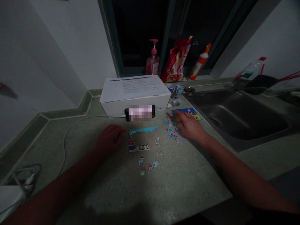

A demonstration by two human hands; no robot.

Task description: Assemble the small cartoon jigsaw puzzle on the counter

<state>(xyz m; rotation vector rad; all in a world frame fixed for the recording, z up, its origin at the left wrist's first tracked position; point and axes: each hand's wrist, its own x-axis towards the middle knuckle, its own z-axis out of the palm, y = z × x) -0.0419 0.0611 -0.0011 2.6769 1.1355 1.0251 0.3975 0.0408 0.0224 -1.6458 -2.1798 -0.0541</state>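
Note:
A partly joined jigsaw puzzle [144, 129] lies on the counter, with pieces along its top, left and bottom edges around a bare middle. Just left of it rests my left hand [110, 137], loosely open and holding nothing I can see. My right hand [188, 125] is over a pile of loose puzzle pieces [172, 129], index finger stretched out and the other fingers partly hidden. Behind that hand lies a blue and yellow picture sheet [193, 113]. Several separate pieces [155, 163] are scattered below and right of the joined part.
A phone [140, 112] on a cable leans against a white box [134, 90] with a printed sheet on top. Cans [178, 90] stand beside it. A metal sink [243, 112] is at right. A pump bottle [152, 61] and red bag [177, 61] line the windowsill.

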